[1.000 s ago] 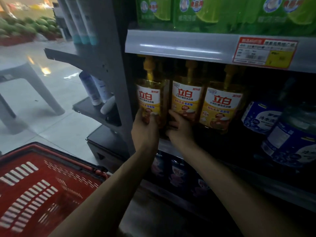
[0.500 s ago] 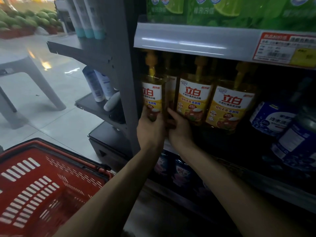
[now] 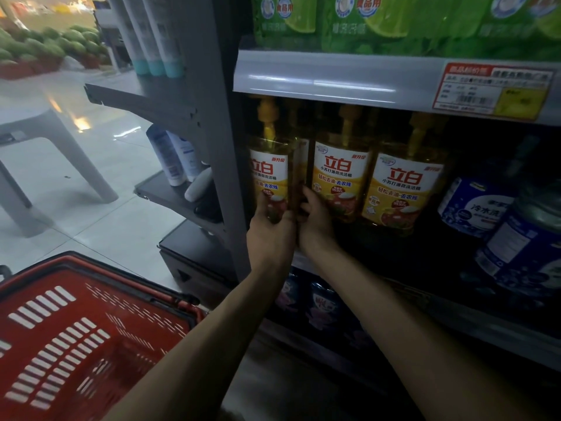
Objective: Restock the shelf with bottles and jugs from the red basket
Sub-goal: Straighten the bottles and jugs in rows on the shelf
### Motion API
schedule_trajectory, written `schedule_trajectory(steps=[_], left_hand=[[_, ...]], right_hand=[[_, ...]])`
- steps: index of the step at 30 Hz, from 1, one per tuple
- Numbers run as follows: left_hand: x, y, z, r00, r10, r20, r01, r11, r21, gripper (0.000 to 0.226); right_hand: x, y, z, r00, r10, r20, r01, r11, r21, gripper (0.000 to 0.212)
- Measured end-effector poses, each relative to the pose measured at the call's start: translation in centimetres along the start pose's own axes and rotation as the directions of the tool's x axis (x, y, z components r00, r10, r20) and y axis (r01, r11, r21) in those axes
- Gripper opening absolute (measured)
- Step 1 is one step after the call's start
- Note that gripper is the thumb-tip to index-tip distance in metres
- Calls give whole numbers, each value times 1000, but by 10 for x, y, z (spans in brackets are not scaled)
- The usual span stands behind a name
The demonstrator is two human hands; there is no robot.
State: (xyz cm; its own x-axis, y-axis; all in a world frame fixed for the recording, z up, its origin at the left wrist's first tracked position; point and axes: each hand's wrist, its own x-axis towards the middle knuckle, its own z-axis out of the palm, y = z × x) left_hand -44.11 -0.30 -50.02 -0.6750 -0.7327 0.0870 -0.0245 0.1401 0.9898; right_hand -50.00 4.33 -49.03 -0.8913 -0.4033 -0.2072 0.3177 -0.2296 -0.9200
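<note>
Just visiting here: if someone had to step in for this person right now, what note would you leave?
Left hand grips the leftmost yellow bottle low down, at the shelf row's left end.
Right hand holds its other side, fingers between it and the next yellow bottle.
Done: it lines up with that one and a third yellow bottle.
Left: its base is hidden, so check it stands, let go, then look in the red basket; the visible part shows no bottles.

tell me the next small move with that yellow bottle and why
Probably nudge the yellow bottle back in line with its neighbours, then let go: left hand and right hand both grip its lower part, and it already stands upright in the row beside the grey post.
</note>
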Motion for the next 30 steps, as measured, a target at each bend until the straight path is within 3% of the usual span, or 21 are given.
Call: schedule_trajectory(steps=[3, 6, 13, 18, 23, 30], left_hand=[[2, -1, -2, 1000, -15, 14, 16, 999, -39, 40], [4, -1, -7, 999, -16, 34, 19, 998, -62, 38], [5, -5, -16, 995, -51, 84, 60, 991, -116, 39], [7, -4, -20, 992, -76, 99, 88, 988, -127, 45], [13, -3, -27, 994, -63, 92, 70, 995, -76, 46], [12, -7, -38, 992, 44, 117, -57, 992, 110, 26]], right_hand=[[1, 0, 2, 1000, -20, -20, 19, 999, -44, 30], [3, 3, 0, 996, -84, -23, 77, 975, -209, 49], [2, 11, -3, 991, -126, -48, 108, 956, -274, 60], [5, 16, -2, 990, -128, -61, 106, 953, -283, 54], [8, 14, -3, 987, -134, -86, 95, 928, -359, 60], [3, 5, -17, 981, -186, -50, 144, 882, -450, 54]])
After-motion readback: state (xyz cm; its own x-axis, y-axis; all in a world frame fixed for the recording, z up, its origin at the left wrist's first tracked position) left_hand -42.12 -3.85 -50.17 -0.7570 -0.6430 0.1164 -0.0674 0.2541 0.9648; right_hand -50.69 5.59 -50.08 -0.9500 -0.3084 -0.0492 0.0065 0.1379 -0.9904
